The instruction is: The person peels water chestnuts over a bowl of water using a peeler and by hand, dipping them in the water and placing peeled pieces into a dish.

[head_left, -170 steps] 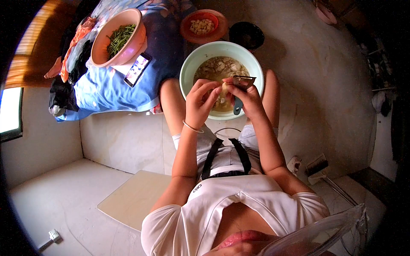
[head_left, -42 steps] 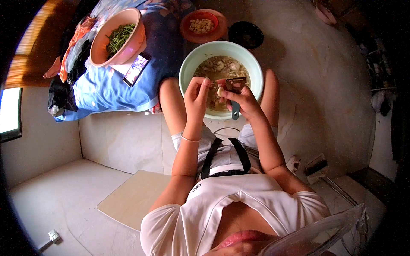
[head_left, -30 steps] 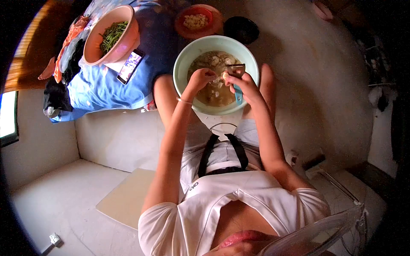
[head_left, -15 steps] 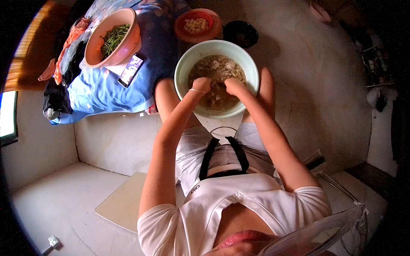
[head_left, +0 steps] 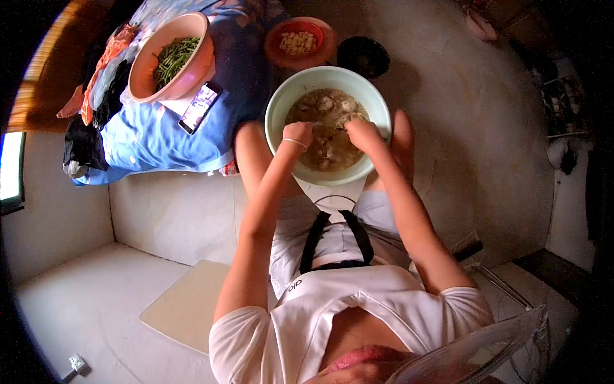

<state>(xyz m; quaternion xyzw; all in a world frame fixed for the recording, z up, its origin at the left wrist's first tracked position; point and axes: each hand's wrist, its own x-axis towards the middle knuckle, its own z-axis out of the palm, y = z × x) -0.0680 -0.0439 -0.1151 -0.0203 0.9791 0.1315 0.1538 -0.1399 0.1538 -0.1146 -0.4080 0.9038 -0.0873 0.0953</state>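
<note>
The left hand [head_left: 298, 133], narrow and curled, reaches into the pale green basin [head_left: 276, 110] at the upper centre of the frame; the right hand [head_left: 363, 134], likewise curled, reaches in to its right; I cannot tell whether either grips anything, the fingertips being hidden; pale pieces [head_left: 348, 104] lie in the cloudy water [head_left: 348, 152]; slow, low movements should limit splashing.

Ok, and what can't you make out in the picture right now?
Head view: whether the left hand and right hand hold anything, hidden by the hands themselves and cloudy water.
Head view: the bottom of the green basin, hidden by the same water.
Head view: what is inside the black bowl, too dark.
Head view: what the phone shows, too small.
</note>
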